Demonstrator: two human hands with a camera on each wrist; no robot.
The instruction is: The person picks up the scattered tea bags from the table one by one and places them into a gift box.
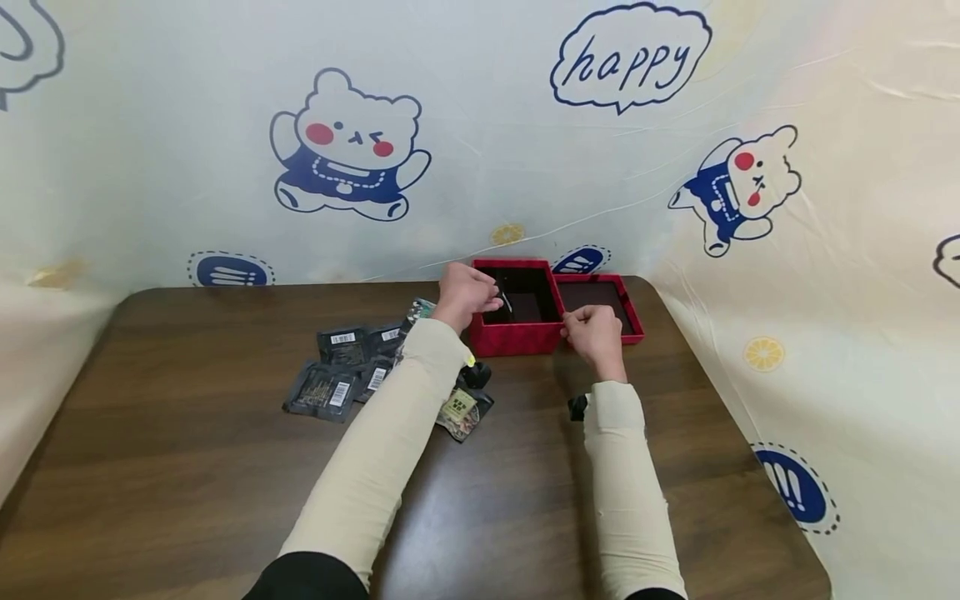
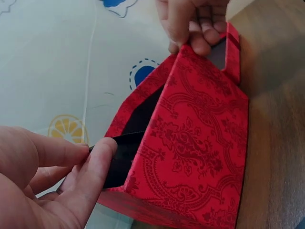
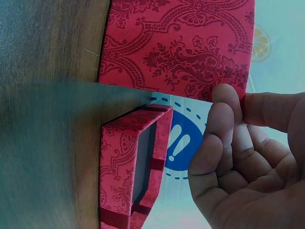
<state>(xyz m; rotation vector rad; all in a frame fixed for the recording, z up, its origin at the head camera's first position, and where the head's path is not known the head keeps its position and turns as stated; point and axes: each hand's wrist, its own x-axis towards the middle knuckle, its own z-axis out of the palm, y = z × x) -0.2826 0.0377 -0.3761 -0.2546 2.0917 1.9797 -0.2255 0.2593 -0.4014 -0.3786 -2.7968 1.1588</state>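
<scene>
A red patterned box [image 1: 517,340] with a dark inside stands at the back of the table, its top uncovered. My left hand [image 1: 465,293] is over its left side. Between thumb and fingers it pinches a flat black packet [image 2: 125,149], whose lower part dips inside the box wall in the left wrist view. On the opposite side, my right hand [image 1: 596,335] pinches the box's near right corner at the rim, as the right wrist view shows. The shallow red lid [image 1: 636,329] lies hollow side up, right beside the box.
Left of the box lie several dark packets [image 1: 321,392] with white barcode labels, partly hidden by my left forearm. A packet with a yellowish label [image 1: 460,408] lies nearer. A printed cloth [image 1: 480,150] hangs behind the brown table [image 1: 187,483].
</scene>
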